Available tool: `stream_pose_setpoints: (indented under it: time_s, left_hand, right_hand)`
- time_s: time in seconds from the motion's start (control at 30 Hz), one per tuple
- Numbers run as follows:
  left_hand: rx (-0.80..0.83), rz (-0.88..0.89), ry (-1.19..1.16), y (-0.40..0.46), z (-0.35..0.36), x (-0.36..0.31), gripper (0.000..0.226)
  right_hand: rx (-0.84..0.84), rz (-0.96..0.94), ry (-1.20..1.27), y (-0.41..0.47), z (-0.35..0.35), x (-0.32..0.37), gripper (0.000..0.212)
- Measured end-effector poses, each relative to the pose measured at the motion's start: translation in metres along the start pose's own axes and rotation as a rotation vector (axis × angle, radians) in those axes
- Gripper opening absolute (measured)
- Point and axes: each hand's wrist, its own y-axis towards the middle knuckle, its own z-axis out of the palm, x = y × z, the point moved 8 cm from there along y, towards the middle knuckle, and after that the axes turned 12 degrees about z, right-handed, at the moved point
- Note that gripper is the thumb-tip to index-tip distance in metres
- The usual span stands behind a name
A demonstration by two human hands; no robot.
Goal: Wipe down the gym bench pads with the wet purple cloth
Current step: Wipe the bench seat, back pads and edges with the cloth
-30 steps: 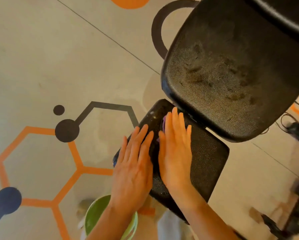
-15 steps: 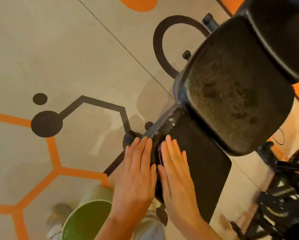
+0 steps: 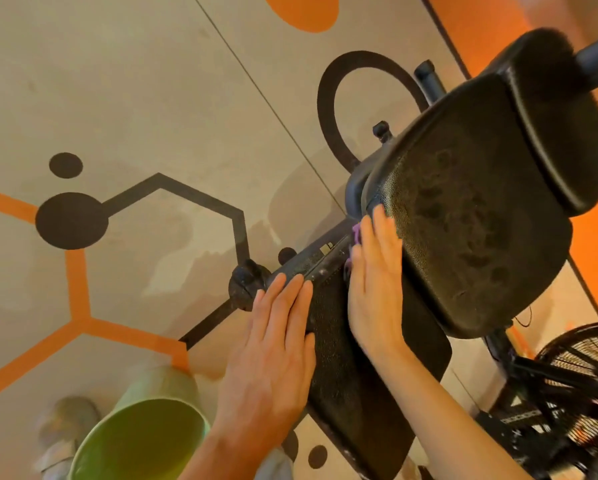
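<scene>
A black gym bench fills the right half of the head view. Its lower seat pad lies under both hands, and the bigger back pad above it shows damp smears. My right hand lies flat on the seat pad's far end, pressing the purple cloth, of which only a small bit shows beyond the fingers, close to the back pad's edge. My left hand rests flat on the seat pad's left edge, fingers together, holding nothing.
A green bucket stands on the floor at the lower left, beside my left forearm. A black fan cage and frame parts crowd the lower right. The bench's frame and a knob stick out to the left.
My right hand has slid with the cloth away from me along the seat pad, up to the back pad's edge. The left hand stayed on the pad's left edge. The camera moved closer.
</scene>
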Motion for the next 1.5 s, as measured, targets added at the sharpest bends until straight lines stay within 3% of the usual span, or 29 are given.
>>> stream_pose_setpoints:
  time_s: [0.03, 0.1, 0.23, 0.3, 0.4, 0.43, 0.53, 0.63, 0.73, 0.8, 0.9, 1.0, 1.1, 1.17, 1.23, 1.3, 1.37, 1.4, 1.5]
  left_hand:
    - [-0.015, -0.006, -0.006, 0.000, -0.002, 0.000, 0.053]
    - [-0.041, -0.019, -0.026, 0.000, -0.003, 0.001, 0.052]
    - [-0.071, -0.027, -0.060, -0.001, -0.003, 0.002, 0.051]
    - [-0.055, -0.014, -0.030, 0.000, -0.001, 0.000, 0.052]
    - [-0.062, -0.019, 0.001, 0.001, -0.001, 0.001, 0.052]
    - [-0.068, -0.016, 0.001, 0.001, 0.000, 0.000, 0.052]
    - [-0.089, -0.017, -0.035, -0.001, 0.000, 0.001, 0.054]
    - [-0.092, -0.020, -0.047, 0.000, -0.001, 0.001, 0.054]
    - [-0.103, 0.003, -0.039, -0.001, -0.001, -0.001, 0.053]
    - [-0.103, 0.007, -0.043, -0.001, -0.001, 0.000, 0.053]
    - [-0.067, -0.013, -0.095, -0.003, 0.000, 0.001, 0.053]
    - [-0.083, -0.081, -0.245, -0.005, -0.006, 0.004, 0.059]
    - [-0.171, -0.237, -0.467, -0.021, -0.010, 0.016, 0.060]
    - [-0.188, -0.328, -0.535, -0.036, -0.004, 0.022, 0.059]
    - [-0.174, -0.380, -0.573, -0.046, 0.006, 0.023, 0.059]
    - [-0.172, -0.403, -0.612, -0.048, 0.011, 0.022, 0.060]
    - [-0.164, -0.424, -0.653, -0.046, 0.013, 0.020, 0.058]
    - [-0.166, -0.440, -0.688, -0.046, 0.013, 0.020, 0.058]
    - [-0.141, -0.496, -0.778, -0.048, 0.011, 0.019, 0.063]
  right_hand:
    - [-0.065, 0.072, 0.052, 0.008, -0.004, -0.001, 0.046]
    - [-0.001, 0.101, 0.139, -0.016, -0.002, 0.008, 0.045]
    - [0.242, -0.209, 0.039, -0.073, 0.000, 0.019, 0.045]
    - [0.178, -0.248, -0.055, -0.031, 0.000, 0.010, 0.043]
    - [-0.026, -0.097, -0.057, 0.030, -0.006, 0.009, 0.041]
    - [-0.024, -0.062, -0.043, 0.024, -0.005, 0.012, 0.041]
    - [0.182, -0.202, 0.062, -0.038, -0.001, 0.036, 0.036]
    - [0.246, -0.369, -0.110, -0.025, -0.002, 0.038, 0.033]
    - [0.185, -0.178, -0.156, 0.046, 0.001, 0.019, 0.040]
    - [0.158, -0.138, -0.147, 0.031, 0.002, 0.023, 0.043]
    - [0.310, -0.313, -0.082, -0.041, 0.004, 0.050, 0.029]
    - [0.363, -0.460, -0.193, -0.015, 0.005, 0.051, 0.033]
    - [0.216, -0.183, -0.192, 0.049, -0.001, 0.023, 0.033]
    - [0.114, -0.091, -0.201, 0.030, -0.002, 0.027, 0.028]
    - [0.162, -0.208, -0.117, -0.026, 0.005, 0.051, 0.025]
    - [0.336, -0.375, -0.005, -0.073, 0.012, 0.069, 0.031]
    - [0.450, -0.498, -0.102, -0.066, 0.013, 0.066, 0.034]
    - [0.428, -0.514, -0.201, -0.048, 0.013, 0.058, 0.030]
    - [0.192, -0.192, -0.167, 0.013, -0.007, 0.035, 0.026]
